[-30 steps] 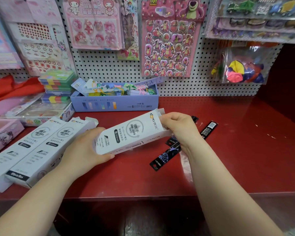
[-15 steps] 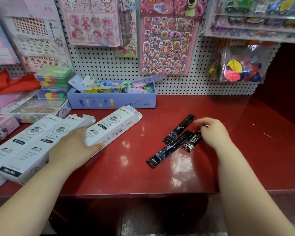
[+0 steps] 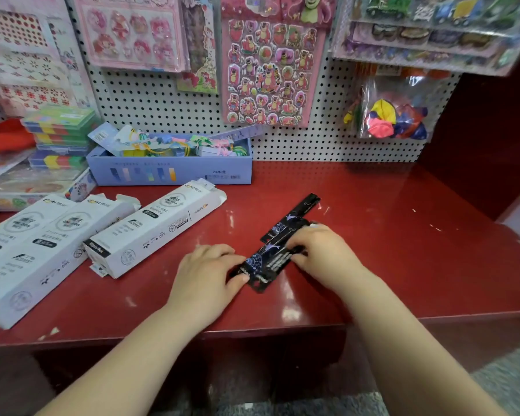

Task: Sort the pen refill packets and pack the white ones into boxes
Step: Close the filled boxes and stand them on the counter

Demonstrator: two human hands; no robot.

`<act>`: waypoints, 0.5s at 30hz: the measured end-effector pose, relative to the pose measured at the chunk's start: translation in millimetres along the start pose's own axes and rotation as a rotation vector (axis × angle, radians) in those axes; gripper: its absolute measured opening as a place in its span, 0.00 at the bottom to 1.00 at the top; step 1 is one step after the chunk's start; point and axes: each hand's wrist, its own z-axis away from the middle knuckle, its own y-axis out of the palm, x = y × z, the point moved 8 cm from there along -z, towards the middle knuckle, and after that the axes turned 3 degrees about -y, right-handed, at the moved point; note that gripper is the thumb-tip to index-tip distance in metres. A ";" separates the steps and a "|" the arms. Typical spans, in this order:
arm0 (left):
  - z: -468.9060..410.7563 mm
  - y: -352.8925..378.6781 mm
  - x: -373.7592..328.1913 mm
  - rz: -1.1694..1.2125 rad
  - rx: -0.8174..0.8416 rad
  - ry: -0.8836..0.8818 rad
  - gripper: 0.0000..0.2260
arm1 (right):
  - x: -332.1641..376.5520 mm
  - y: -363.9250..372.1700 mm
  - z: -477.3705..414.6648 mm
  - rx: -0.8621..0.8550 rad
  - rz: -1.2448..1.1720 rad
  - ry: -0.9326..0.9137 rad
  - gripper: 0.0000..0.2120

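Observation:
Three white refill boxes lie side by side on the red shelf (image 3: 373, 265) at the left; the nearest one (image 3: 153, 232) has its far flap open. Black pen refill packets (image 3: 270, 259) lie in a loose bunch at the shelf's middle, one (image 3: 294, 214) reaching toward the back. My left hand (image 3: 207, 274) rests on the shelf with its fingertips on the near end of the packets. My right hand (image 3: 321, 250) presses its fingers on their far part. No white packets are in sight.
A lilac open box (image 3: 168, 166) of small colourful items stands against the pegboard. Stacked colourful cases (image 3: 60, 133) and flat packs sit at the far left. Sticker sheets and a bag of balloons (image 3: 394, 115) hang above. A dark red side wall (image 3: 487, 130) closes the right.
The white box I held went down beside the other two. My left hand left it and came right to the black packets; my right hand gathered the packets closer together.

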 end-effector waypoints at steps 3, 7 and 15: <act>-11.2 2.2 2.5 0.040 0.002 0.005 0.16 | 15.4 2.6 -7.0 -0.009 0.046 -0.090 0.20; -24.8 3.1 4.3 0.119 0.041 0.002 0.13 | 6.3 2.2 -24.7 0.131 0.086 -0.055 0.36; -13.6 -6.4 4.8 0.282 -0.065 -0.032 0.24 | -2.4 8.4 -63.0 0.527 0.230 0.022 0.37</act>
